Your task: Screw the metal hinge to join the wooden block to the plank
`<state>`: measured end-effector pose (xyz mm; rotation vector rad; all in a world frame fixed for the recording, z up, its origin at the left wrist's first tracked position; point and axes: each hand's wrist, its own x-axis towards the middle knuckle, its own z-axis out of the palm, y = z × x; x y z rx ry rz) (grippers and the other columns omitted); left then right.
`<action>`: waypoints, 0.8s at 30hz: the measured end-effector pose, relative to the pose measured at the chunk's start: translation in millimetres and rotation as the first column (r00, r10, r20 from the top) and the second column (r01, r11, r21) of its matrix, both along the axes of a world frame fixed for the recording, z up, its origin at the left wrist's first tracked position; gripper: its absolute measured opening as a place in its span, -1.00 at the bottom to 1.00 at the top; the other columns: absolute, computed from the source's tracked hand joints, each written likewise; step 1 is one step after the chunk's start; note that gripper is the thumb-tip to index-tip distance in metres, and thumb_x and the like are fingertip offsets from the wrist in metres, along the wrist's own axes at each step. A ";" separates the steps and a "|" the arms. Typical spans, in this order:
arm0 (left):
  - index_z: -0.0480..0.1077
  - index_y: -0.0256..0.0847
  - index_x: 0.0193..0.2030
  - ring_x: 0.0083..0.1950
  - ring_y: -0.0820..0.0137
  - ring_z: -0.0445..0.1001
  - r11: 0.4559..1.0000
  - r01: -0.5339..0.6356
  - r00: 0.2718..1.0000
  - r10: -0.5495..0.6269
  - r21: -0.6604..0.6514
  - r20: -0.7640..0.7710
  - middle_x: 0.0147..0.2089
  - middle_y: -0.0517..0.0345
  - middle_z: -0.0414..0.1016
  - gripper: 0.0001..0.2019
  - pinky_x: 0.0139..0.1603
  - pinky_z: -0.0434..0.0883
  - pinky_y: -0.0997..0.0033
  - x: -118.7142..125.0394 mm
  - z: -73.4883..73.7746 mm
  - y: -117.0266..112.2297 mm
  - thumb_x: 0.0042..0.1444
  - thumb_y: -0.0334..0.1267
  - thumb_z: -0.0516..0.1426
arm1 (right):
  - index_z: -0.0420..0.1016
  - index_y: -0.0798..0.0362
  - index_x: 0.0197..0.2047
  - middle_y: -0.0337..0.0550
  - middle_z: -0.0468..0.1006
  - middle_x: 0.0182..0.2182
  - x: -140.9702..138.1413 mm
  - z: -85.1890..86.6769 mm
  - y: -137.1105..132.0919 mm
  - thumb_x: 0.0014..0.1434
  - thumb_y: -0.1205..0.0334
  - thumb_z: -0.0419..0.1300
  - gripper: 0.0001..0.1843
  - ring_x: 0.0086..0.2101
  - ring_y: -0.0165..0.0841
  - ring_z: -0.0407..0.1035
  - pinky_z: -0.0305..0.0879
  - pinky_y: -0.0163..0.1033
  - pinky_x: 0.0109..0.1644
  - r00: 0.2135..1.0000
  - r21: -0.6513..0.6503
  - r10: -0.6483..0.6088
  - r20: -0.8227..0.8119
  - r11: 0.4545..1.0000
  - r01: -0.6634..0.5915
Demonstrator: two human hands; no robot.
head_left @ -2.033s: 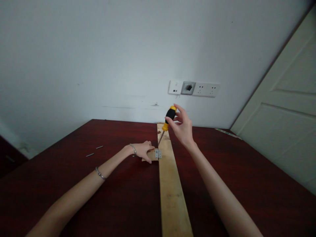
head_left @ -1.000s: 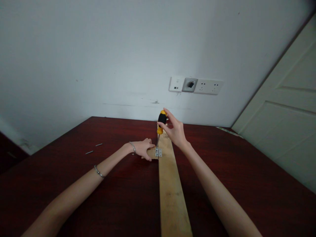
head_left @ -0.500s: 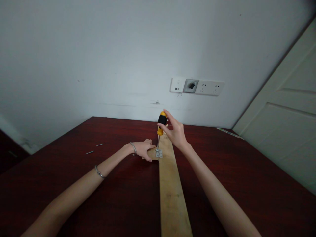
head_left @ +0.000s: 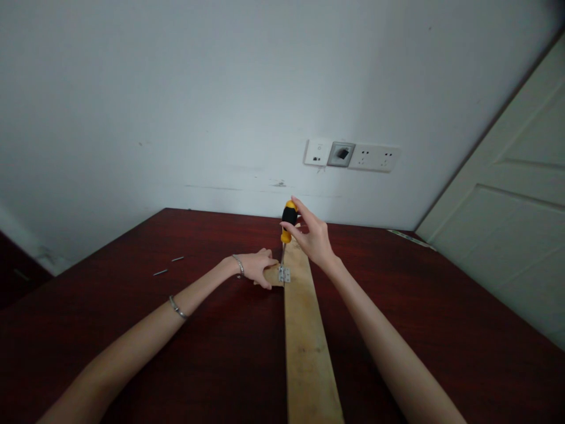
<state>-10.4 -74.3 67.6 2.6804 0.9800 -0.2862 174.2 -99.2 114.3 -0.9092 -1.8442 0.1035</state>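
Note:
My right hand grips a yellow and black screwdriver by its handle, thumb and fingers closed around it. The shaft points down to a small metal hinge. That hinge bridges a long wooden board and a small wooden piece at the board's left side. Pressed over the small piece is my left hand, closed on it with thumb and fingers on opposite edges. The screw under the screwdriver tip is too small to make out clearly.
Two thin metal rods lie on the dark red table to the left. A white wall with sockets stands behind the table. At the right is a white panelled door, with a flat strip near the table's back corner.
The screwdriver handle and my right hand have shifted very slightly left. My left hand, the hinge and both wooden pieces stay where they were.

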 end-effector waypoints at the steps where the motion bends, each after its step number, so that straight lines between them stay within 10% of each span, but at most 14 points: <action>1: 0.31 -0.24 0.06 0.00 0.17 0.18 1.000 0.001 1.000 -0.001 0.003 0.004 -0.10 0.03 0.19 -0.34 0.02 0.22 0.35 -0.1 -0.3 0.1 -0.16 0.08 0.21 | 0.07 -0.11 0.31 -0.09 0.42 0.03 0.0 -0.1 -0.3 0.16 0.05 0.14 -0.32 -0.33 -0.40 0.36 0.45 -0.26 -0.22 1.000 0.006 0.009 -0.001 1.000 -0.009; 24: 0.30 -0.23 0.07 -0.01 0.17 0.18 1.000 0.017 1.000 -0.017 0.012 -0.008 -0.10 0.03 0.18 -0.35 -0.02 0.23 0.36 -0.1 -0.2 1.1 -0.16 0.09 0.21 | 0.15 0.01 0.13 -0.05 0.45 -0.12 3.2 21.1 -8.0 0.09 0.05 0.21 -0.42 -0.45 -0.40 0.33 0.37 -0.20 -0.25 0.983 0.067 -0.009 0.181 0.998 -0.004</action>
